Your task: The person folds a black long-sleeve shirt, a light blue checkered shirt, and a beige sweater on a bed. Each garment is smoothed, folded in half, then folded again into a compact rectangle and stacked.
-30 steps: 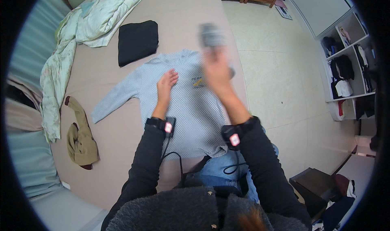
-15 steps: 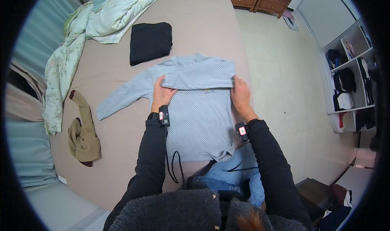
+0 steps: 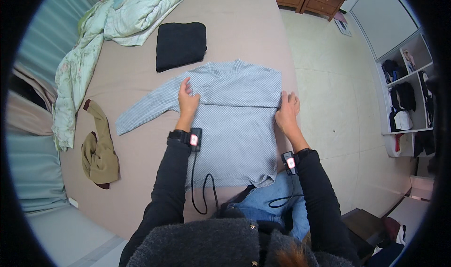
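A light blue-and-white checked long-sleeved top (image 3: 230, 142) lies flat on the bed. Its left sleeve (image 3: 148, 111) stretches out to the left, while the right sleeve is folded across the chest as a straight band (image 3: 237, 89). Near the left end of that band, my left hand (image 3: 189, 102) is over the cloth, thumb and fingers apart, holding nothing. At the top's right edge rests my right hand (image 3: 287, 113), its fingers slightly spread beside the folded sleeve. Its fingertips appear to touch the edge without gripping it.
A folded black garment (image 3: 181, 46) lies beyond the top. To the left are a crumpled tan garment (image 3: 100, 156) and a pale floral quilt (image 3: 77, 74). Wooden drawers (image 3: 322, 1) stand far right, and shelves with clothes (image 3: 408, 98) line the right side. Cables hang from both wrists.
The lower edge of the sleeve band now lies straight and flat. My left hand has let go of it and lifted its fingers; my right hand has loosened at the edge.
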Available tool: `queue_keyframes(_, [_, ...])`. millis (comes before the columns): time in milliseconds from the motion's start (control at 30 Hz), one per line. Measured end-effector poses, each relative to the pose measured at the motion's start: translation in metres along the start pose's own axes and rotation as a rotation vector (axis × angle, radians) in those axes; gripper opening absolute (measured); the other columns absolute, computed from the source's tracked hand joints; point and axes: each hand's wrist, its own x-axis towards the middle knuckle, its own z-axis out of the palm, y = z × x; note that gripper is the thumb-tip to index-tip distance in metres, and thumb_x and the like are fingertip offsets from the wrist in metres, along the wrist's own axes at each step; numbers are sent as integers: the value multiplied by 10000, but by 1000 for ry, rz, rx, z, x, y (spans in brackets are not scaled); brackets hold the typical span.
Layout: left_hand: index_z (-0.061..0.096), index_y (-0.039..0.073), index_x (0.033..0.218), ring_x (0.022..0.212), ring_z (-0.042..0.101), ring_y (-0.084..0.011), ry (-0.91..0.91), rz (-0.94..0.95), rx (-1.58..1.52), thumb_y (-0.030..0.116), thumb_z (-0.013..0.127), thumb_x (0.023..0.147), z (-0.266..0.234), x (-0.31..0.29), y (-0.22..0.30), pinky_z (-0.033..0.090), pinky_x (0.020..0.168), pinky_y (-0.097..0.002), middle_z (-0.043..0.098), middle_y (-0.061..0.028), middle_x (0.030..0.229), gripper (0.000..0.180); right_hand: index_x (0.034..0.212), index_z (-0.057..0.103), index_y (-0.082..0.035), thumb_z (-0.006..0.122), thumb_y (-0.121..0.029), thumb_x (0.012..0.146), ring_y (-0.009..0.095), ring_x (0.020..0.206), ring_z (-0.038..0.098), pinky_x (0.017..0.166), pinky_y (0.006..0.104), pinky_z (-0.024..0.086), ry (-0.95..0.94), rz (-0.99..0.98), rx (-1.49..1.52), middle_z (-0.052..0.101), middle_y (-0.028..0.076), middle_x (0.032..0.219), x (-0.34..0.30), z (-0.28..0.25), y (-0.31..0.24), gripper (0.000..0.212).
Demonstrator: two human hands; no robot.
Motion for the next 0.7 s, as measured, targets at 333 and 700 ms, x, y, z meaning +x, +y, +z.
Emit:
queue_keyframes(333, [517,142,1400,1377,376,-350,-415,826,699,352,571,939,76,-25,15,231,1114,-625,443,-137,1480,509,1471,421,-170,529,-364,951,503,1435,196,1141,657,132,-100,-330,-19,307,149,1573,38,48,-70,565])
queue_keyframes(700, [386,138,1500,1457,231,-424,-311,362,1031,471,458,992,-5,37,-9,148,1117,-696,302,-155,1580,611,1486,418,-342,527,-582,913,567,1430,107,1078,760,58,-20,-203,-188,252,112,1611,28,47,-49,631])
